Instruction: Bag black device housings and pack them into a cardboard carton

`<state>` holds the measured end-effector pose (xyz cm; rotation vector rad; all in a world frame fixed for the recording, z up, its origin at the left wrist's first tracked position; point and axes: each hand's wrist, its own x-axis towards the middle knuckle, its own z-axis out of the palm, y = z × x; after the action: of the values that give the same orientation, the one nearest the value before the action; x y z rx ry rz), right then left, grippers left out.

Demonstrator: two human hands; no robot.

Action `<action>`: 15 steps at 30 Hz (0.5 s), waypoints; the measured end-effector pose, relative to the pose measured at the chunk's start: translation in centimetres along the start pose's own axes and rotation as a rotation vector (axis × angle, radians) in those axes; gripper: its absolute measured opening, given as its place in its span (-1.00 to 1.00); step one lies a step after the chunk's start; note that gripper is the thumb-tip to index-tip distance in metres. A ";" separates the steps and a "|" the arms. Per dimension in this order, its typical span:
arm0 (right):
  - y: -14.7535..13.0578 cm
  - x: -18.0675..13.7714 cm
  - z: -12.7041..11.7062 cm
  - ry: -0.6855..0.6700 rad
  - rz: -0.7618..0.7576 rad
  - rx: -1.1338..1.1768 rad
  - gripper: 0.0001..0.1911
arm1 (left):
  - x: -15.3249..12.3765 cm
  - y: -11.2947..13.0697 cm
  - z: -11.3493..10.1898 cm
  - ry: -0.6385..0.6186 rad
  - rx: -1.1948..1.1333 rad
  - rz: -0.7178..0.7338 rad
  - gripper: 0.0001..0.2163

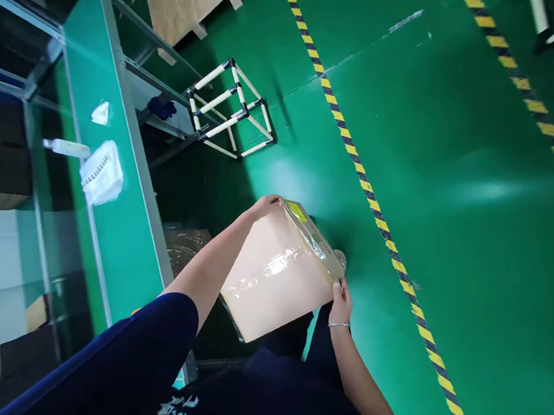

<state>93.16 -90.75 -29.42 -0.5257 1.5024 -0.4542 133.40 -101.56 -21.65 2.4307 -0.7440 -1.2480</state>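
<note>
A taped cardboard box is held up in front of my body, its broad face turned toward me. Clear shiny tape runs along the middle of that face, and a yellow label shows on the narrow side. My left hand grips the box's far upper corner, its fingers partly hidden behind the edge. At the right corner my right hand is closed on the box, with the thumb on the near face and a bracelet at the wrist.
To the left runs a green-topped workbench carrying a white bottle and a notebook. Beyond the box stands a white pipe-frame stool. Behind it is a wooden pallet. Yellow-black striped tape crosses the green floor.
</note>
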 end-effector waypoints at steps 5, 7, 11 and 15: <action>-0.8 -0.2 -0.2 -0.035 -0.013 0.076 -0.41 | 0.0 0.5 -0.2 -0.023 -0.035 -0.059 -0.67; -0.8 0.0 -0.1 -0.045 0.008 0.117 -0.44 | 0.6 0.9 0.0 -0.027 -0.027 -0.093 -0.74; -0.3 0.7 0.7 0.022 0.071 0.148 -0.44 | 2.1 1.3 0.8 0.017 0.037 -0.166 -0.87; 0.3 1.6 2.3 0.067 0.117 0.119 -0.39 | 3.2 1.6 2.3 0.107 0.141 -0.195 -0.90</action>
<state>95.47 -91.35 -30.89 -0.3306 1.5508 -0.4705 132.58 -104.74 -24.29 2.7165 -0.5958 -1.1569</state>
